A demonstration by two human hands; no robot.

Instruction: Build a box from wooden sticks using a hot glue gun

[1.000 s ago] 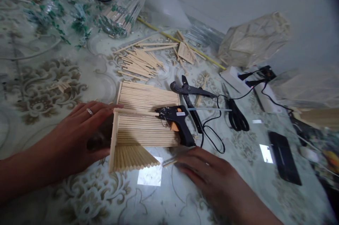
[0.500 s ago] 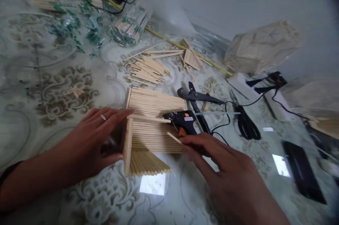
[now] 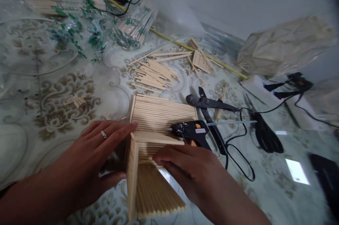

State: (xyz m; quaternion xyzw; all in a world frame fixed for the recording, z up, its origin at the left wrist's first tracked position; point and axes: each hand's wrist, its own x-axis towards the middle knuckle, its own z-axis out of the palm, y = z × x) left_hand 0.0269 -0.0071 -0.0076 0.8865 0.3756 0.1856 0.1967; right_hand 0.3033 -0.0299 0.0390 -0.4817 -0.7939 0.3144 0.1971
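Note:
A small structure of glued wooden sticks (image 3: 164, 113) stands on the table, with a flat slatted panel at the back and upright walls towards me. My left hand (image 3: 106, 151) grips its left side, index finger over the corner and thumb lower on the wall. Inside the structure, under the top edge of an inner wall, my right hand (image 3: 190, 168) has its fingertips pinched together. The thin wooden stick it held is hidden behind the fingers now. Just beyond that hand, a black glue gun (image 3: 192, 131) lies with its nozzle over the slatted panel.
Black cutting pliers (image 3: 212, 103) and black-handled scissors (image 3: 267, 131) lie to the right, beside the glue gun's looping cord. Loose wooden sticks (image 3: 156, 75) are piled behind the structure. Plastic-wrapped stick bundles (image 3: 139, 23) lie at the back left. A dark phone-like slab (image 3: 324, 172) is at far right.
My right hand has moved left and into the structure, taking the stick out of sight. My left hand stays at the left side. The whole view has shifted slightly, so the structure appears larger.

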